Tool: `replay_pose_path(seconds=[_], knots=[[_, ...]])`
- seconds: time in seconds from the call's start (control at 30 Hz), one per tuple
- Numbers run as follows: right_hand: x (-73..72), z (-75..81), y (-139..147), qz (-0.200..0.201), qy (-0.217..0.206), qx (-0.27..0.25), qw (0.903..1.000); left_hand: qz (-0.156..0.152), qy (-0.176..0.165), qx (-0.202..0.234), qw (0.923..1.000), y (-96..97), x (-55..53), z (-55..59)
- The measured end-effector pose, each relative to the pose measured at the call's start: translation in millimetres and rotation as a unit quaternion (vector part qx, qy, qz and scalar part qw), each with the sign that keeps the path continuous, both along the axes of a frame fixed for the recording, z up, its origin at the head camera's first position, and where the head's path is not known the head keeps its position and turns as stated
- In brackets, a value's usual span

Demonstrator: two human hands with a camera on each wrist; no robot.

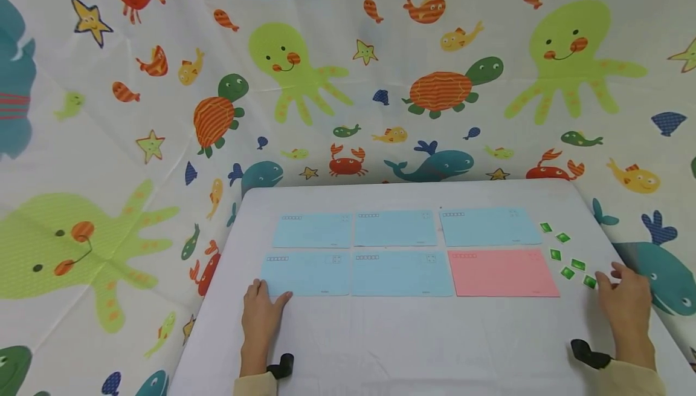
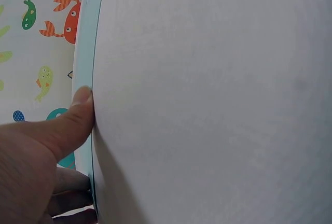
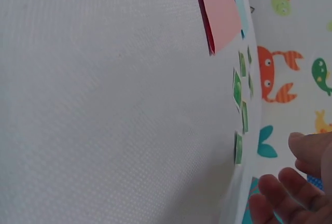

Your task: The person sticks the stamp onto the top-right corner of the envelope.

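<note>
Several blue envelopes (image 1: 402,274) and one pink envelope (image 1: 504,273), printed with postcode boxes and a stamp square, lie flat in two rows. My left hand (image 1: 262,320) touches the near-left corner of the front-left blue envelope (image 1: 304,275). In the left wrist view, its thumb rests at the edge of this envelope (image 2: 85,53). To the right of the pink envelope lie several small green stamps (image 1: 579,264). Beside the nearest stamp (image 1: 589,282), my right hand (image 1: 626,302) hovers with loosely bent fingers and nothing in them.
A white cloth covers the table (image 1: 402,341). Behind it and at its sides hangs a white curtain (image 1: 326,136) printed with sea animals. A black strap piece (image 1: 589,355) sits at the right wrist, and another black piece (image 1: 283,366) at the left.
</note>
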State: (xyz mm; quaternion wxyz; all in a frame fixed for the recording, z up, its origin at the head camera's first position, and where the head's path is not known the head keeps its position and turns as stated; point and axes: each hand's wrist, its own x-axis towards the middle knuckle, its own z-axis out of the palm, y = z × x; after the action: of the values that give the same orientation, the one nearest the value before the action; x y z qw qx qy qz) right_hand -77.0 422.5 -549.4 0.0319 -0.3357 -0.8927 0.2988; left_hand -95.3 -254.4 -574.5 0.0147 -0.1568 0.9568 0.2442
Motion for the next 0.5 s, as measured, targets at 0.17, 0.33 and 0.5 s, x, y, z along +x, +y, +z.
replay_pose_path(seconds=[0.17, 0.33, 0.5], knots=[[-0.9, -4.0, 1, -0.006, -0.012, -0.017, 0.9998, 0.000, 0.000, 0.001, 1.0000, -0.5, 0.1, 0.1], [-1.4, -9.7, 3, -0.008, -0.044, -0.034, 0.9984, -0.001, -0.002, 0.001, 1.0000, -2.3, -0.2, -2.3], [-2.2, -11.7, 4, -0.004, -0.049, -0.039, 0.9981, 0.002, -0.004, 0.000, 1.0000, -2.5, -1.0, -3.7]])
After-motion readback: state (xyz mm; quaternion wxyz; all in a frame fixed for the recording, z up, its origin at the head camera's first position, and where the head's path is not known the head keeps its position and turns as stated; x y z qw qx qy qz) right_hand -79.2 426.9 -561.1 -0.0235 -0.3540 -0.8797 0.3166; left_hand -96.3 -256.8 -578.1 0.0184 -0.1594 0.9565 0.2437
